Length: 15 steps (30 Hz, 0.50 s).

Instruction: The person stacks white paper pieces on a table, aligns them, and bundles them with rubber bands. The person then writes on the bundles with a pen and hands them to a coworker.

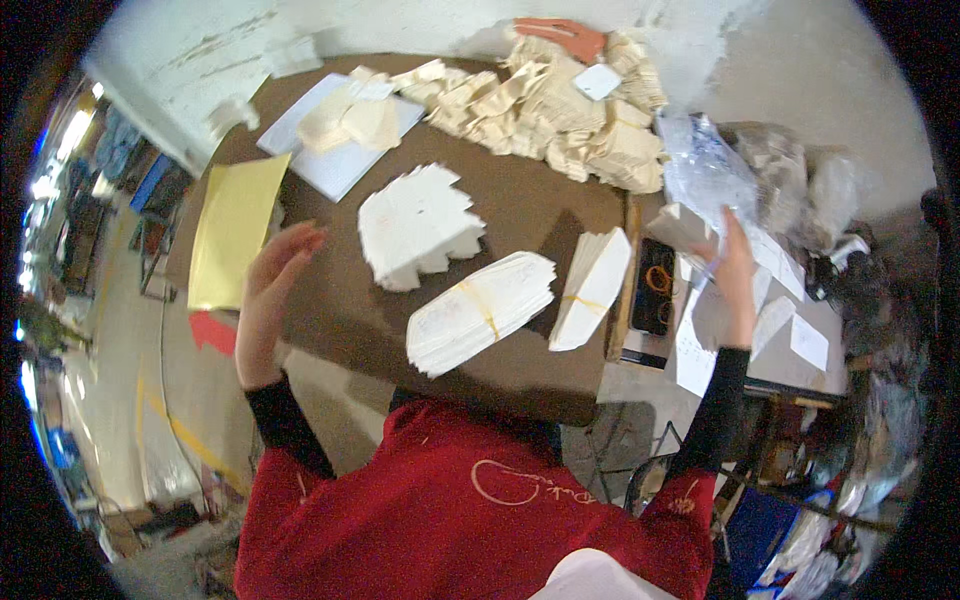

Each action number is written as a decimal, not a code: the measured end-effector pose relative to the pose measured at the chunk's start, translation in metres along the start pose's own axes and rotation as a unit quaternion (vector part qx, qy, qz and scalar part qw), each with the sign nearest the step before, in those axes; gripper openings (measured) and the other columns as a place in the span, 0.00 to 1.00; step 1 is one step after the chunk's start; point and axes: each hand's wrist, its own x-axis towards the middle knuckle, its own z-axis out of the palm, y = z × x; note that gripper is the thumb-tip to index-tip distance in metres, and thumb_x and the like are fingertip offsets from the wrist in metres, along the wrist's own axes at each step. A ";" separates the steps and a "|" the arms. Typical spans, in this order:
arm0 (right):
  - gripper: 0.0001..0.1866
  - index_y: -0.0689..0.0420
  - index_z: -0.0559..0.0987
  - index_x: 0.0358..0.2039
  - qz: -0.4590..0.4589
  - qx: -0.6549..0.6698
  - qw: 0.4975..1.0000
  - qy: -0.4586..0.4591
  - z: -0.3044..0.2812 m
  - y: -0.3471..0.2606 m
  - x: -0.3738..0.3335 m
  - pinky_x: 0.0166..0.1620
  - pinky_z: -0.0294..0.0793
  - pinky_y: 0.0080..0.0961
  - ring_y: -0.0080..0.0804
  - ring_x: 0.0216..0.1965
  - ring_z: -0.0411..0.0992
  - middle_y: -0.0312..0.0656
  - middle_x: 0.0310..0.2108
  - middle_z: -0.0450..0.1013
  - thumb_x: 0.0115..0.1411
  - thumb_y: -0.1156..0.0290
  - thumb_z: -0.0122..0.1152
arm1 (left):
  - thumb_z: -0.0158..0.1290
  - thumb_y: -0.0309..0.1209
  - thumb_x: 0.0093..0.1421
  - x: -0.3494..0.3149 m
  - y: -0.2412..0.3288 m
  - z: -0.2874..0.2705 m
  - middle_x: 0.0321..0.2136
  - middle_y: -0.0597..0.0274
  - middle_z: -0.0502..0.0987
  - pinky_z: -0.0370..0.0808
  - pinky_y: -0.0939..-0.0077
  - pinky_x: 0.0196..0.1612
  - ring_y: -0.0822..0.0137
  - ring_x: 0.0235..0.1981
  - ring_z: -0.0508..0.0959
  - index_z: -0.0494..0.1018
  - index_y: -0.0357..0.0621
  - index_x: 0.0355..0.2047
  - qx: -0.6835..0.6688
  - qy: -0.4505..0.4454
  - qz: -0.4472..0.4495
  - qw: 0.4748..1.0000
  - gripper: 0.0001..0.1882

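Observation:
My left hand (pixel 275 288) is raised over the table's left side beside a yellow sheet (pixel 232 232). Its fingers are loosely apart and nothing is in them. On the right, my right hand (pixel 735 275) grips the end of a small greyish-white paper bundle (pixel 684 226) between thumb and fingers. Motion blurs that hand somewhat. In front of me lie a white paper stack with a jagged edge (pixel 415 225), a white stack tied with a yellowish band (pixel 480 312) and a narrower banded stack (pixel 590 290).
A large heap of cream paper pieces (pixel 540 105) lines the brown table's (pixel 350 335) back edge, with an orange glove-like item (pixel 562 38) behind. Pale blue sheets (pixel 335 170) carry cream pieces. Right of the table are a dark tray (pixel 654 290), loose papers (pixel 695 350) and clear plastic bags (pixel 705 165).

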 end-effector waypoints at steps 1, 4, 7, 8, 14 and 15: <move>0.43 0.58 0.63 0.63 -0.002 -0.051 0.998 -0.031 0.010 0.004 0.009 0.62 0.61 0.40 0.50 0.62 0.61 0.56 0.60 0.64 0.48 0.62 0.73 | 0.49 0.27 0.66 -0.004 -0.004 -0.004 0.50 0.57 0.76 0.66 0.73 0.58 0.68 0.52 0.74 0.69 0.36 0.55 -0.006 0.002 -0.002 1.000 0.18; 0.43 0.55 0.67 0.59 0.008 -0.100 0.986 -0.131 0.022 0.014 0.026 0.58 0.66 0.42 0.49 0.57 0.67 0.55 0.54 0.69 0.45 0.52 0.73 | 0.50 0.30 0.66 -0.016 -0.012 -0.021 0.50 0.57 0.76 0.68 0.74 0.57 0.67 0.51 0.74 0.69 0.37 0.56 -0.006 0.031 -0.023 0.999 0.19; 0.39 0.54 0.72 0.53 0.049 -0.120 0.967 -0.218 0.015 0.012 0.031 0.50 0.72 0.43 0.50 0.49 0.73 0.52 0.46 0.74 0.43 0.47 0.72 | 0.51 0.33 0.65 -0.029 -0.022 -0.040 0.50 0.56 0.75 0.68 0.75 0.56 0.67 0.51 0.74 0.69 0.37 0.56 -0.048 0.084 -0.051 0.994 0.20; 0.38 0.54 0.73 0.50 0.042 -0.114 0.968 -0.218 0.010 0.009 0.034 0.47 0.74 0.44 0.51 0.46 0.74 0.52 0.43 0.76 0.42 0.46 0.72 | 0.51 0.34 0.65 -0.030 -0.026 -0.045 0.50 0.56 0.75 0.68 0.75 0.56 0.67 0.51 0.74 0.68 0.37 0.56 -0.065 0.100 -0.062 0.991 0.21; 0.35 0.52 0.74 0.49 0.060 -0.132 0.988 -0.060 -0.020 -0.015 0.036 0.41 0.74 0.46 0.54 0.40 0.76 0.51 0.38 0.77 0.42 0.53 0.74 | 0.51 0.36 0.66 -0.008 -0.035 -0.054 0.51 0.55 0.75 0.68 0.75 0.56 0.67 0.52 0.73 0.67 0.36 0.57 -0.077 0.112 -0.080 0.987 0.23; 0.35 0.52 0.74 0.50 0.076 -0.134 0.988 -0.027 -0.029 -0.020 0.039 0.41 0.74 0.46 0.54 0.39 0.76 0.51 0.38 0.77 0.42 0.54 0.74 | 0.50 0.36 0.66 -0.001 -0.034 -0.049 0.51 0.55 0.74 0.68 0.75 0.56 0.68 0.53 0.73 0.66 0.36 0.57 -0.067 0.124 -0.096 0.985 0.23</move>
